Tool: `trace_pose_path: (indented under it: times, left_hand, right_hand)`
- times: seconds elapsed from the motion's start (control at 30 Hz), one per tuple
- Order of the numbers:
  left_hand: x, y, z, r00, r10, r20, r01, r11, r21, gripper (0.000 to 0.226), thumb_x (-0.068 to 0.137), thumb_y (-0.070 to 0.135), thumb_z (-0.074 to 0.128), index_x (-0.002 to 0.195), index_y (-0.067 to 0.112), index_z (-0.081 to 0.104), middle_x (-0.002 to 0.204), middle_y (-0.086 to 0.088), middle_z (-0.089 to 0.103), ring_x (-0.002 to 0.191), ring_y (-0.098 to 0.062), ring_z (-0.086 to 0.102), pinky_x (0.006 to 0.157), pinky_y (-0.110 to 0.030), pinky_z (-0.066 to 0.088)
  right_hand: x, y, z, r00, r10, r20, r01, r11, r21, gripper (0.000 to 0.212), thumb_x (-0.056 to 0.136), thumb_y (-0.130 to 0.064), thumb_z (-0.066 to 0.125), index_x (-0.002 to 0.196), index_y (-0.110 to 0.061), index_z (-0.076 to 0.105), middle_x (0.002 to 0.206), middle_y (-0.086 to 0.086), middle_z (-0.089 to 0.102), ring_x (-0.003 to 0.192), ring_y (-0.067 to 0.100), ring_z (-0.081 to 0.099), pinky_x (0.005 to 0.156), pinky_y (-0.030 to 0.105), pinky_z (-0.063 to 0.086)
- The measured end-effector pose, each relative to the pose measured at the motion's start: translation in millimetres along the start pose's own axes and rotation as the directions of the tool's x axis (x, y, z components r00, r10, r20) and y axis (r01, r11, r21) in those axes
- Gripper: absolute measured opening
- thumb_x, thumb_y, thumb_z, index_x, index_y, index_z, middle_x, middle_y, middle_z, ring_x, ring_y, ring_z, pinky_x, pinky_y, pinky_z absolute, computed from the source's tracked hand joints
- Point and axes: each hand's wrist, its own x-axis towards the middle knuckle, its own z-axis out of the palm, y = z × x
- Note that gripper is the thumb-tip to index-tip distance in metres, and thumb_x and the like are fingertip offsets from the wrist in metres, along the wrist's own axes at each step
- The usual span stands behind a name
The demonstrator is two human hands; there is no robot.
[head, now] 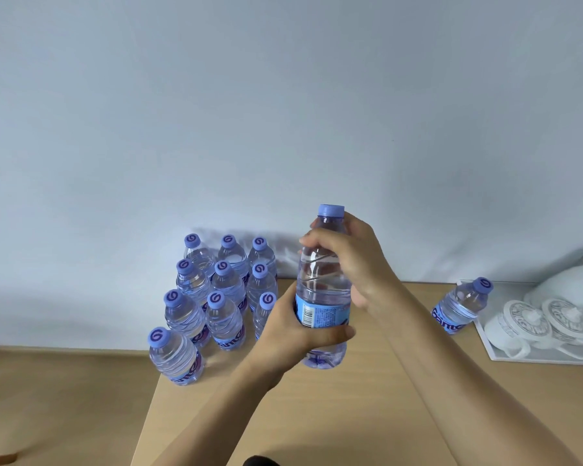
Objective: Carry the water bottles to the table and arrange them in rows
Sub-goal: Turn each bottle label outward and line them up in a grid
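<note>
Upright, water-filled bottle (322,290) in both hands' (292,326) (347,260) curled grip above table (317,415).

Clear water bottle (322,287), purple cap, blue label, held upright above table (317,415). 10 matching bottles (216,297) stood upright in rows at table's far-left corner, against wall. 1 further bottle (460,306) stood apart at right, beside tray.
</note>
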Motion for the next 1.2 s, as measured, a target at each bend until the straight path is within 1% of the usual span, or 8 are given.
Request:
trace_pose_path:
  times: [0.17,0.3,0.4,0.53,0.73,0.87,0.97,1.2]
  left_hand:
    - [-1,7,-8,0.987,-0.015,0.158,0.036,0.991,-0.131,0.066,0.061,0.018,0.084,0.116,-0.003,0.055,0.096,-0.014,0.067,0.086,-0.026,0.063,0.077,-0.032,0.052]
    - [2,9,-10,0.985,-0.02,0.17,0.047,0.987,-0.153,0.067,0.061,0.018,0.083,0.116,-0.006,0.053,0.098,-0.019,0.065,0.089,-0.03,0.062,0.08,-0.038,0.052]
    - [4,10,-10,0.994,-0.025,0.106,0.039,0.99,-0.135,0.066,0.058,0.021,0.085,0.114,-0.001,0.057,0.096,-0.015,0.068,0.087,-0.027,0.065,0.08,-0.039,0.054]
    - [9,11,-8,0.999,-0.001,-0.052,-0.001,0.999,-0.052,0.068,0.052,0.025,0.089,0.111,0.009,0.06,0.094,-0.007,0.073,0.084,-0.022,0.069,0.078,-0.036,0.058]
    - [10,12,-7,0.996,0.06,-0.07,-0.059,0.998,0.016,0.063,0.053,0.021,0.091,0.108,0.016,0.06,0.097,-0.005,0.075,0.088,-0.023,0.072,0.078,-0.034,0.06]
    - [12,18,-15,1.0,-0.012,0.004,0.012,1.0,-0.019,0.069,0.052,0.024,0.091,0.112,0.008,0.061,0.1,-0.011,0.074,0.089,-0.026,0.071,0.079,-0.036,0.059]
    - [11,23,-19,0.994,-0.04,0.102,0.048,0.996,-0.073,0.062,0.056,0.02,0.088,0.11,0.005,0.063,0.097,-0.011,0.072,0.086,-0.022,0.068,0.075,-0.03,0.055]
    - [9,23,-23,0.98,-0.031,0.196,0.065,0.984,-0.168,0.056,0.061,0.016,0.082,0.11,-0.003,0.062,0.104,-0.022,0.066,0.098,-0.035,0.062,0.088,-0.047,0.051]
  right_hand:
    - [8,-4,-10,0.988,0.065,0.141,-0.099,0.962,0.256,0.015,0.054,-0.009,0.071,0.067,-0.016,0.066,0.072,0.009,0.065,0.069,0.032,0.069,0.062,0.034,0.057]
    - [12,-4,-12,0.977,0.036,0.209,-0.093,0.959,0.269,0.015,0.061,-0.008,0.071,0.074,-0.015,0.067,0.078,0.011,0.069,0.075,0.033,0.072,0.069,0.04,0.06]
    - [13,-4,-9,0.988,0.027,0.151,-0.054,0.982,0.181,0.019,0.07,-0.014,0.07,0.088,-0.014,0.062,0.091,0.014,0.071,0.085,0.033,0.071,0.079,0.046,0.058]
    - [9,-5,1,0.997,-0.071,-0.007,0.071,0.997,-0.014,0.035,0.07,-0.022,0.081,0.096,-0.012,0.06,0.08,0.003,0.069,0.07,0.02,0.069,0.062,0.03,0.056]
    - [9,0,12,0.981,-0.125,-0.151,0.11,0.988,-0.107,0.025,0.069,-0.01,0.078,0.082,-0.011,0.057,0.068,0.003,0.063,0.061,0.021,0.064,0.061,0.034,0.055]
    - [11,-7,10,0.994,-0.086,-0.072,0.087,0.996,0.008,0.02,0.068,0.002,0.072,0.078,-0.01,0.06,0.063,0.003,0.061,0.052,0.016,0.059,0.049,0.024,0.049]
    - [15,-11,6,0.999,-0.046,0.004,0.046,0.997,0.064,0.02,0.059,-0.007,0.071,0.076,-0.015,0.064,0.076,0.007,0.066,0.067,0.023,0.063,0.061,0.031,0.053]
    - [18,-11,-2,0.99,-0.059,0.126,0.036,0.983,0.178,0.019,0.061,-0.008,0.068,0.074,-0.021,0.07,0.083,0.005,0.071,0.081,0.033,0.07,0.081,0.049,0.054]
